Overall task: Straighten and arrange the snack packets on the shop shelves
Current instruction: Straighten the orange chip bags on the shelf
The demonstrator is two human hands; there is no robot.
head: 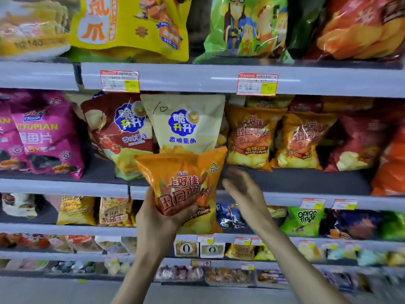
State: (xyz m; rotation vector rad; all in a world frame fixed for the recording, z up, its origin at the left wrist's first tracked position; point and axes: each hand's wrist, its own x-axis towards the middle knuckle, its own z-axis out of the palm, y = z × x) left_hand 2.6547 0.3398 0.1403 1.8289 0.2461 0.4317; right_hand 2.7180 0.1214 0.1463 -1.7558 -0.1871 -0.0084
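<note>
- Two grips are up at the middle shelf.
- Left grip is curled round the lower end of the orange packet, thumb across its front.
- The packet is upright, near side of the shelf edge, overlapping the cream packet behind it.
- Right grip is spread and blurred, just right of the packet, holding nothing.
- Matching orange packets stand on the shelf further right.

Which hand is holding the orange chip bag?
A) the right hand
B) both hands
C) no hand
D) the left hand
D: the left hand grips the orange bag from below, while the right hand is open beside it.
</note>
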